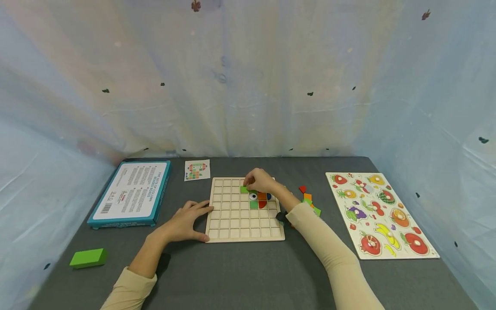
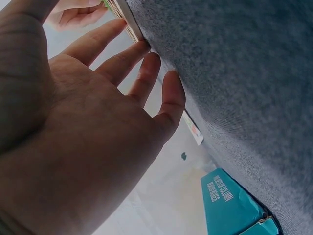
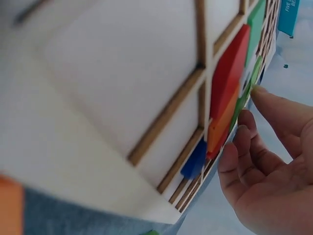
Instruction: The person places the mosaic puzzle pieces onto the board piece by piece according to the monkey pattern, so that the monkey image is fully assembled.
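Note:
My left hand (image 1: 188, 221) lies spread at the left side of a wooden grid board (image 1: 228, 224), thumb at the near corner and fingertips at the edge. Over the board's far part, my right hand (image 1: 260, 181) has its thumb and fingertips at a green tile (image 3: 239, 108), pinching it low at the grid. Another light green tile (image 1: 243, 189) lies beside it. Just nearer sit a white eye tile (image 1: 253, 196), an orange tile (image 1: 262, 196), a green tile (image 1: 253, 205), a red rounded tile (image 1: 262, 204) and a blue piece (image 1: 269, 196).
Loose coloured pieces (image 1: 308, 196) lie right of the board, partly behind the right sleeve (image 1: 325, 241). A pattern card (image 1: 197, 170) is at the back. A teal box (image 1: 129, 193) and a green block (image 1: 88, 258) stand left; a fruit puzzle board (image 1: 381, 215) lies right.

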A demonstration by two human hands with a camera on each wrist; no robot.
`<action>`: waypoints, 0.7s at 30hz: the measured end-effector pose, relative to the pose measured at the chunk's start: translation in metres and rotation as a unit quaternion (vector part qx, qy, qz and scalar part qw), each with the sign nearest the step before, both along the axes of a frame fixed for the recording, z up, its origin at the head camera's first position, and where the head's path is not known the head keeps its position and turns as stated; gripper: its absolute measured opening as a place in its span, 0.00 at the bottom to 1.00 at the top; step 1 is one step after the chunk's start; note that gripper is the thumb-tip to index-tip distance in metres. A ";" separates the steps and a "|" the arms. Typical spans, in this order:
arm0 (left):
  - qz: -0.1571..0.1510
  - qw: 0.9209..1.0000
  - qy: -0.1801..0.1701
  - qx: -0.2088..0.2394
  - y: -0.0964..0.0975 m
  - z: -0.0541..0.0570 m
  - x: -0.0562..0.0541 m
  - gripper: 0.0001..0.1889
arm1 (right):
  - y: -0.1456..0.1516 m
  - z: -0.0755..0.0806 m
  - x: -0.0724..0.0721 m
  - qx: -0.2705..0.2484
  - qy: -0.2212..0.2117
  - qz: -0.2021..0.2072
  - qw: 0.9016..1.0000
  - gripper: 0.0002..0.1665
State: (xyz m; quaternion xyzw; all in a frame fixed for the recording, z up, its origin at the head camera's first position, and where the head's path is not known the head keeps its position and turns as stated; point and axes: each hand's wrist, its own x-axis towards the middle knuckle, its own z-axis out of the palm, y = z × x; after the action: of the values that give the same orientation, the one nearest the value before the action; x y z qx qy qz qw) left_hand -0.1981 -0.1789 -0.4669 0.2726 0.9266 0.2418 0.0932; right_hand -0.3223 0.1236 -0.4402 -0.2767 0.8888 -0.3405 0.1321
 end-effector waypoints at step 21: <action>0.000 1.000 0.001 0.005 0.001 0.002 0.000 0.50 | 0.179 0.007 0.058 -0.029 -0.015 -0.017 0.999 0.14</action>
State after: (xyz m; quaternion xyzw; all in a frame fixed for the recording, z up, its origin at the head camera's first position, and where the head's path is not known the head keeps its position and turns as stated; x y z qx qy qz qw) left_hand -0.1977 -0.1781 -0.4650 0.2729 0.9257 0.2457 0.0906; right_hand -0.2639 0.3028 -0.4327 -0.2603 0.8811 -0.3722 0.1318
